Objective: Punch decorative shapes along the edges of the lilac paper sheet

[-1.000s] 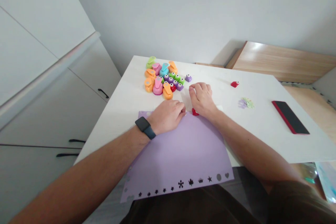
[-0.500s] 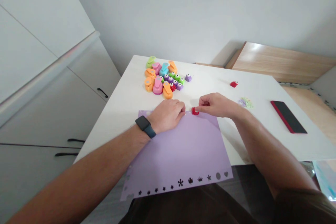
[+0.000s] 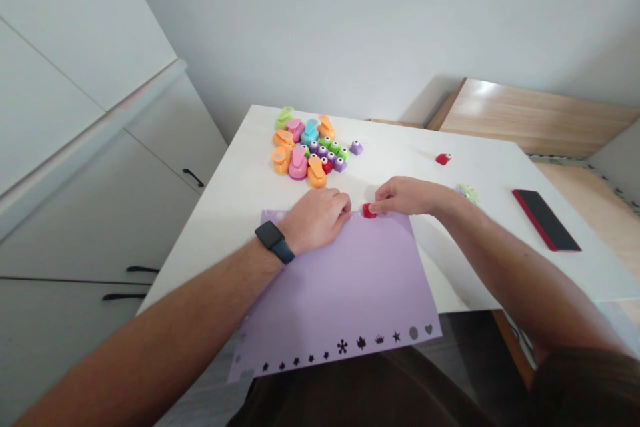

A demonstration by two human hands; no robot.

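Observation:
A sheet of purple paper (image 3: 345,273) lies across the near side of the table, its near edge overhanging and cut with a row of shapes. My left hand (image 3: 320,217), with a watch (image 3: 270,235) at the wrist, rests on the sheet's far edge. Its fingers are curled down onto the paper, and their tips are partly hidden. At the same edge, just to the right, sits a small red craft punch (image 3: 369,211). My right hand (image 3: 400,195) is closed on this punch, its thumb on top and the other fingers bent behind.
Several colourful craft punches (image 3: 299,161) cluster at the back left of the white table (image 3: 400,153). A lone purple punch (image 3: 356,147) and another red punch (image 3: 443,159) stand apart. Paper cutouts (image 3: 469,193) lie near my right forearm, left of a black-and-red case (image 3: 546,219).
My right hand came down from above and beyond the red punch, swung to its right side and took hold of it. My left hand stayed on the paper.

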